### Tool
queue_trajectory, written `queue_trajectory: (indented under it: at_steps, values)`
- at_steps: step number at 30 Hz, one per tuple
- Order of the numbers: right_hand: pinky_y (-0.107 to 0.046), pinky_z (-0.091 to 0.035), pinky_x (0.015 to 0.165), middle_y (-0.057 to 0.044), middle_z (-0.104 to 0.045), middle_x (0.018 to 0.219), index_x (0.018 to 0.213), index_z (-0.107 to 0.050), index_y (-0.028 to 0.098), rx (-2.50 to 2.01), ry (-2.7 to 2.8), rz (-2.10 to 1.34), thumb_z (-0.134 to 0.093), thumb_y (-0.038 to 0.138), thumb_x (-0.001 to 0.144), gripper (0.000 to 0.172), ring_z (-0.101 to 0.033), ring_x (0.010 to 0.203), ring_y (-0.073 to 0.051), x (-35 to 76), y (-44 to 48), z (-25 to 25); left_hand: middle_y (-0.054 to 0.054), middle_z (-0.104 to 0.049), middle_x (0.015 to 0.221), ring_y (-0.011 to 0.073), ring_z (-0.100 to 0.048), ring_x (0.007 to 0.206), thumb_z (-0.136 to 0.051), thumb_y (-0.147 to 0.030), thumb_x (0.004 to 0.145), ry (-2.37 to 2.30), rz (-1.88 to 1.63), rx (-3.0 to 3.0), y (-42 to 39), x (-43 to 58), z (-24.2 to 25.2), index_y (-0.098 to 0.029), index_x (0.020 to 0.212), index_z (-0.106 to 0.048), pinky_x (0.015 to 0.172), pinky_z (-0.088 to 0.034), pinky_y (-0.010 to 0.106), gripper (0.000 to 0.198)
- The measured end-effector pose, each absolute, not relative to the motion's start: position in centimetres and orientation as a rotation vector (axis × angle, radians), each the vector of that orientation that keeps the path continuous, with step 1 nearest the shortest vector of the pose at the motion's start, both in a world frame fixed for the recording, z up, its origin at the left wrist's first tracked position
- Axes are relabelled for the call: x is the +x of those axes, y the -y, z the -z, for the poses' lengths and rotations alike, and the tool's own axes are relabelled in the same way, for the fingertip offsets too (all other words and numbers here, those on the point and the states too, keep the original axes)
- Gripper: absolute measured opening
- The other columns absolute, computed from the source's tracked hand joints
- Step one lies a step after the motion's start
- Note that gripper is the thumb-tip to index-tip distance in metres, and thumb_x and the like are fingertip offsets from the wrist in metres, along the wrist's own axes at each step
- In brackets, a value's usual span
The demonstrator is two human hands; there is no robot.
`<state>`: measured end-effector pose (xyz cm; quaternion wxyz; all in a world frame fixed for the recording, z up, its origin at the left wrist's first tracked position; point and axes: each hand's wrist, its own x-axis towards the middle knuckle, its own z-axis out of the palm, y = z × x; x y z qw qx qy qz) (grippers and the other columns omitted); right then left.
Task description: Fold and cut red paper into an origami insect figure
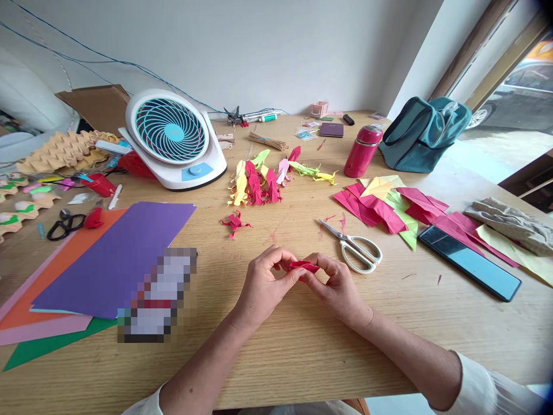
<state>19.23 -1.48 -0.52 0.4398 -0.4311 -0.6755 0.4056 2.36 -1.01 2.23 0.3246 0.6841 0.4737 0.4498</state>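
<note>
A small folded piece of red paper (305, 266) is pinched between both hands above the wooden table. My left hand (271, 279) grips its left end with thumb and fingers, while my right hand (334, 282) holds the right end. White-handled scissors (362, 253) lie open just beyond my right hand. A small red paper figure (235, 224) sits beyond my left hand. Farther back stands a group of folded paper figures (254, 181) in red, yellow, pink and green. Folded red, yellow and green papers (375, 210) are piled on the right.
At the left are coloured sheets (116, 259), a pixelated object (159, 294), black scissors (65, 225) and a white fan (173, 138). A phone (470, 262), red bottle (363, 151), teal bag (425, 135) and crumpled cloth (512, 225) are on the right.
</note>
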Motion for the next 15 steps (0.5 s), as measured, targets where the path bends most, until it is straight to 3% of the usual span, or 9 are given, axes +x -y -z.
queue_trajectory:
  at_steps: [15]
  values:
    - [-0.028,-0.046,0.069,-0.001,-0.066,0.074,0.079,-0.063,0.021,-1.066,1.725,-1.001,-0.063,0.04,0.093,0.024,-0.06,0.07,-0.017,19.21,1.39,0.26,-0.002,-0.064,0.067,0.0118,-0.056,0.065,-0.073,-0.027,0.083,-1.245,-1.14,1.672,1.02,2.32,-2.31,-0.018,0.069,-0.062,0.065,-0.046,0.023,0.019]
